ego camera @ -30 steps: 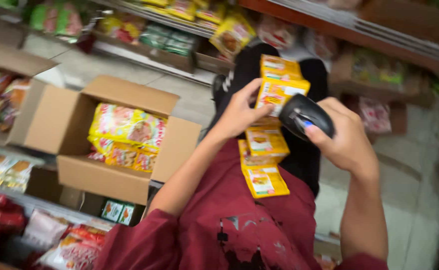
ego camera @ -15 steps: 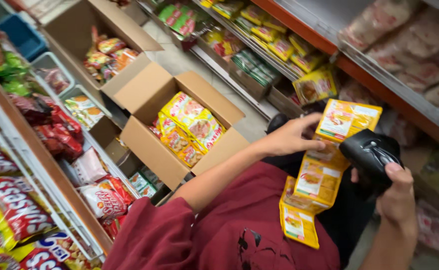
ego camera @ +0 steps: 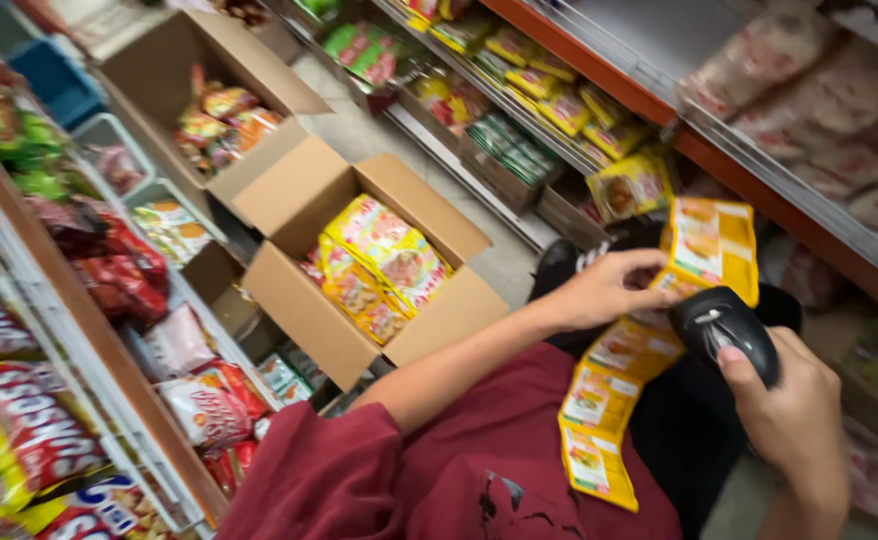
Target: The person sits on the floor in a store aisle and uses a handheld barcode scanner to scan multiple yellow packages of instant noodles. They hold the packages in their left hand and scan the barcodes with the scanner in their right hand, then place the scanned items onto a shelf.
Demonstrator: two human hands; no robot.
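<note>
Scanning a strip of yellow sachets (ego camera: pixel 627 372) is the work in hand, so take the open cardboard box (ego camera: pixel 359 270) as landmark. Left of the box: shelf racks w/ red snack bags (ego camera: pixel 109 265). Inside it, yellow-pink snack packs (ego camera: pixel 384 260) stand on end. Behind the box sits a second open carton (ego camera: pixel 194 85) w/ orange packs.

Right of the box, the left hand (ego camera: pixel 604 290) pinches the strip's top sachet (ego camera: pixel 714 245) between thumb & fingers, closed on it; the rest of the strip hangs down over the maroon shirt (ego camera: pixel 479 450). Further right, the right hand (ego camera: pixel 789 410) is wrapped tight round a black handheld scanner (ego camera: pixel 727 330), index finger on top, nose just beside the upper sachets.

To do it well, I'd judge: keep the top sachet flat & taut, printed code side facing the scanner, a small gap betw. nose & foil, avoid glare. Can't tell where the code sits — view too blurred. Far right of the box: shelf of pale bagged goods (ego camera: pixel 819 80).
</note>
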